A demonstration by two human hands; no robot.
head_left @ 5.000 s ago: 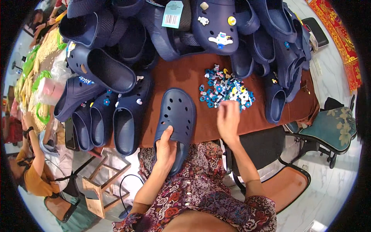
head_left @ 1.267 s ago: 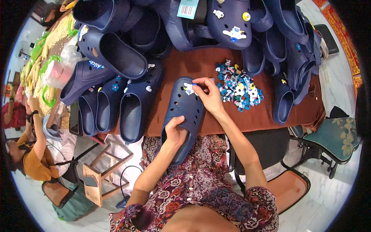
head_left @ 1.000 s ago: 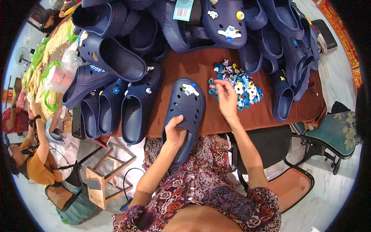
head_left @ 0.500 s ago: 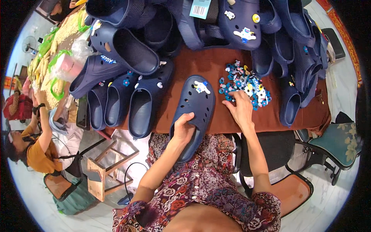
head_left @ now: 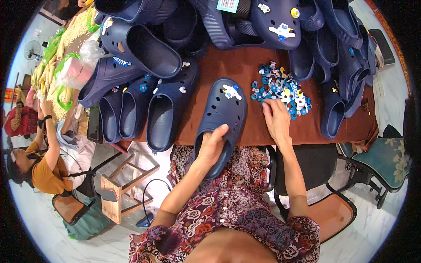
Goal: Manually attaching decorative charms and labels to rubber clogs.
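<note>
Our left hand [head_left: 212, 144] gripped a navy clog [head_left: 215, 110] over the desk's [head_left: 256, 135] near edge, thumb on top. Our right hand [head_left: 278, 122] bent its fingers at the charm pile [head_left: 287, 91]; we couldn't tell whether it pinched anything. Beyond lay a lettered charm [head_left: 122, 61], a pale-blue barcode tag [head_left: 227, 5] and a translucent bag [head_left: 74, 73] holding something pink.

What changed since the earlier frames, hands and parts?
A white-and-blue figure-shaped charm now sits on the toe of the navy perforated moulded clog, bare 5 s ago. The right hand let go of it and moved right to the near edge of the heap of small multicoloured charms; whether it holds one is unclear. Unchanged: left hand gripping the clog.
</note>
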